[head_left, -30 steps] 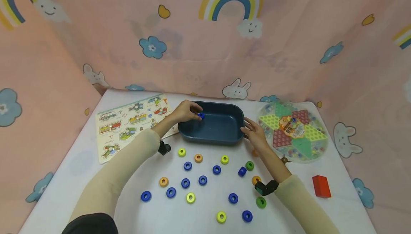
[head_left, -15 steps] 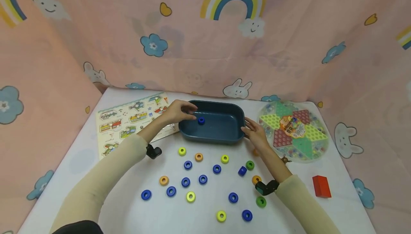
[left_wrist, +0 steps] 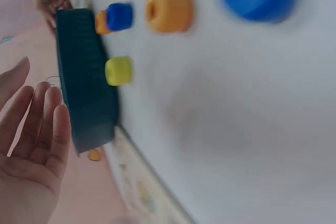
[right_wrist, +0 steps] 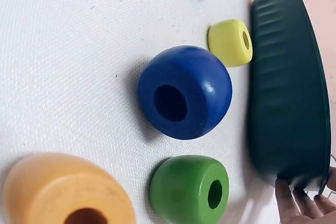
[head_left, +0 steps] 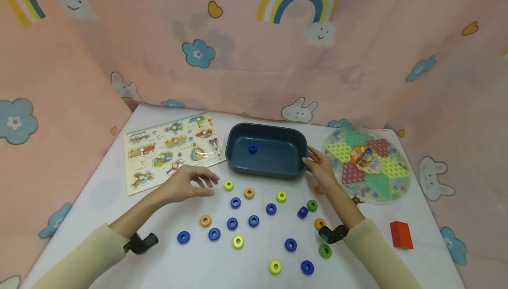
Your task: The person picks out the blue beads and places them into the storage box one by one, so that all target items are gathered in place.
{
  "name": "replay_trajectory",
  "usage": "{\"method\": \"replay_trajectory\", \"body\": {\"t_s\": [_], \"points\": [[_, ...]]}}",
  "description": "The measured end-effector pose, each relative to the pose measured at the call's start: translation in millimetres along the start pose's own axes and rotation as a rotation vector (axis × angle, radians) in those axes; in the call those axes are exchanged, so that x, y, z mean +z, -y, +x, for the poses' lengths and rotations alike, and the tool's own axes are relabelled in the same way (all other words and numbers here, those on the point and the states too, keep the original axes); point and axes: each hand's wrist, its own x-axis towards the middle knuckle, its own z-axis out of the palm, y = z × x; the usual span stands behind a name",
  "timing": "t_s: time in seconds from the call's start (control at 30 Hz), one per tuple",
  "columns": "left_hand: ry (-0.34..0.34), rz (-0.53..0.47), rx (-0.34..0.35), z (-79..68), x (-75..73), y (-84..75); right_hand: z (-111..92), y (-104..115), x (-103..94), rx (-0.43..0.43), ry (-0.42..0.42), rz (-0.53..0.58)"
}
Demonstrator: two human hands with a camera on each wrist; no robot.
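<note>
A dark teal rectangular plastic tub [head_left: 266, 172] stands on the table with one blue bead [head_left: 252, 148] inside it. My right hand [head_left: 320, 168] holds the tub's right end at the rim. In the right wrist view, the fingers [right_wrist: 304, 203] touch the tub's outer wall. My left hand [head_left: 190, 184] is in the air left of a yellow bead [head_left: 228, 185], fingers spread and holding nothing. Several blue, yellow, orange and green beads lie scattered in front of the tub, among them an orange bead [head_left: 205, 220] and a green bead [head_left: 325, 251].
A wooden vehicle puzzle board [head_left: 166, 148] lies left of the tub. At the right is a round Chinese checkers set [head_left: 367, 165] with coloured triangles. A red block [head_left: 401, 235] rests near the right edge. A pink printed curtain [head_left: 246, 73] hangs behind the white table.
My left hand let go of the blue bead inside the tub. It then moved back out, toward the front left. My right hand has stayed at the tub's right end.
</note>
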Motion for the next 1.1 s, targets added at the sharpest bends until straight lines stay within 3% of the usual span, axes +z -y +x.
{"method": "replay_trajectory", "body": {"t_s": [0.2, 0.33, 0.43, 0.67, 0.97, 1.1], "points": [[0.080, -0.034, -0.053, -56.0, 10.7, 13.3, 1, -4, 0.2, -0.011, -0.021, -0.002], [0.105, -0.092, -0.038, -87.3, 19.3, 28.1, 0, -3, 2.0, -0.014, -0.014, 0.020], [0.100, -0.124, -0.011, -102.5, 26.8, 38.7, -1, -1, 1.8, -0.013, 0.001, 0.037], [0.099, -0.109, 0.031, -110.6, 38.5, 51.1, -1, -3, -0.4, -0.010, -0.020, 0.034], [0.046, -0.066, -0.002, -109.9, 37.8, 52.2, 1, -9, -0.8, -0.026, -0.023, 0.020], [0.006, -0.032, -0.038, -100.4, 30.8, 46.6, 0, -6, 0.1, -0.024, -0.020, 0.024]]}}
